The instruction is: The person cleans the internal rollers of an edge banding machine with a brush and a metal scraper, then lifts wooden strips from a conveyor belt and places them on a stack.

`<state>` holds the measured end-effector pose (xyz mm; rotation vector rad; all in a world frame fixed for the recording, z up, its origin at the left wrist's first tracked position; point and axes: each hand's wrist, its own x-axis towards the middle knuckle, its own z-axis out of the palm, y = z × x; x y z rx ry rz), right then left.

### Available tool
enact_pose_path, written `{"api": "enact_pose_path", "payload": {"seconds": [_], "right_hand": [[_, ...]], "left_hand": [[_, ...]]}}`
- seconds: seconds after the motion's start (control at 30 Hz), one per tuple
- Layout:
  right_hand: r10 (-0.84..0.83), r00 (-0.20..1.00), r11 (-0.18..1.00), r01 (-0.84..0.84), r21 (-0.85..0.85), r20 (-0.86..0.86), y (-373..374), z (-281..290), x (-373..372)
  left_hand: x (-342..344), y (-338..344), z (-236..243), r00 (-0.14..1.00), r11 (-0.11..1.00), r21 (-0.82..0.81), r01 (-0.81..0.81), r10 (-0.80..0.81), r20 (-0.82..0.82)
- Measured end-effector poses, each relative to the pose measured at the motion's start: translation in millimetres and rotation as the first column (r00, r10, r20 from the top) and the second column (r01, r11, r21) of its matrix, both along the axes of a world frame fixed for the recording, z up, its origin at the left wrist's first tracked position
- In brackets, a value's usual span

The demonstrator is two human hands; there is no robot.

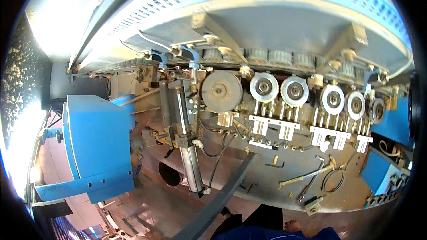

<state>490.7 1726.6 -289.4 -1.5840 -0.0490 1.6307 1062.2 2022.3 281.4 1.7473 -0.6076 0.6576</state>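
At the lower edge, just beyond blue clothing, part of my right hand (292, 226) shows, small and low. Its fingers are too unclear to tell whether it holds anything. My left hand is out of view. The machine's worktop (267, 186) lies ahead of me, with a black hex key (275, 165) on it. To the right of that key are a long brass-coloured rod-like tool (307, 175), a metal wrench (312, 180) and a looped dark hose (333, 180). A small metal block (313, 204) sits near the worktop's front edge. My hand is apart from all of these.
Several round wheels (294, 91) line the machine above white metal brackets (273, 126). A cylinder (191, 169) stands left of a slanting grey bar (222, 195). Blue housings flank the area, one large on the left (98, 138) and one on the right (382, 171).
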Motion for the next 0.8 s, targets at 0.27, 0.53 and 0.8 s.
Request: {"api": "enact_pose_path", "payload": {"seconds": [0.27, 0.53, 0.8], "right_hand": [[0.192, 0.960, 0.981, -0.187, -0.041, 0.202, -25.4, -6.7, 23.4], [-0.024, 1.000, 0.968, 0.022, -0.249, -0.001, -19.6, 17.5, 23.2], [-0.426, 0.802, 0.899, 0.321, -0.299, -0.418, -12.5, 46.2, 47.9]], "left_hand": [[-8.1, -16.1, 8.2, 0.986, 0.987, -0.091, -0.129, 0.118, -0.114], [-6.9, -11.2, 3.4, 0.993, 0.993, -0.093, -0.077, 0.068, -0.099], [4.5, -14.0, -6.7, 0.998, 0.996, -0.084, -0.041, 0.045, 0.053]]}}
